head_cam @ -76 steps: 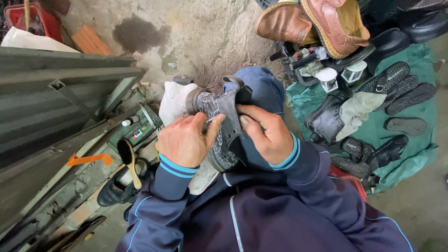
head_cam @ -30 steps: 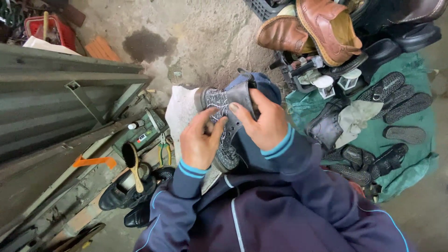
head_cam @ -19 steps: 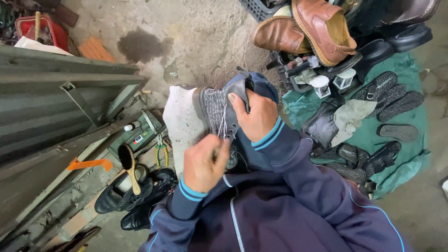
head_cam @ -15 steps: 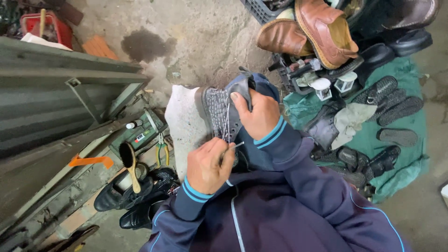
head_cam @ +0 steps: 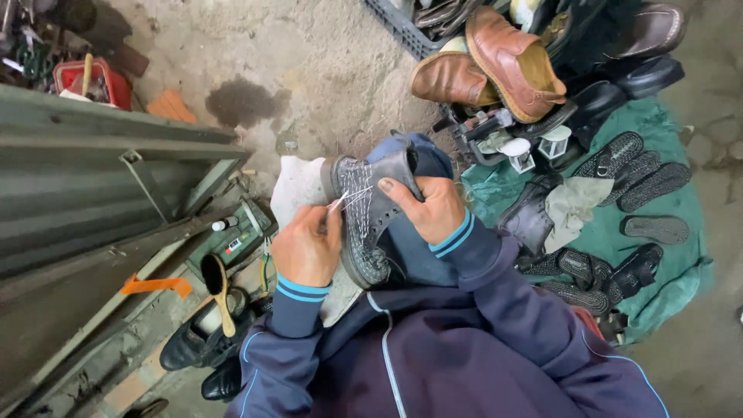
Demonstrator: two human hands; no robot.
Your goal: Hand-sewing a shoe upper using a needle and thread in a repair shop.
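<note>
Boot (head_cam: pixel 370 220) on knee — stiff sole, soft upper, likely best held by toe; right hand (head_cam: pixel 424 207) clamped there, left hand (head_cam: pixel 308 246) pinching thin, slippery thread (head_cam: pixel 346 199).

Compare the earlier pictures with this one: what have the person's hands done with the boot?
The left hand came off the grey boot and drew back toward the body, pulling a pale thread taut. The right hand kept gripping the boot on the knee.

Grey boot (head_cam: pixel 370 220), white thread (head_cam: pixel 350 200); cloth (head_cam: pixel 298 190) seemingly white.
</note>
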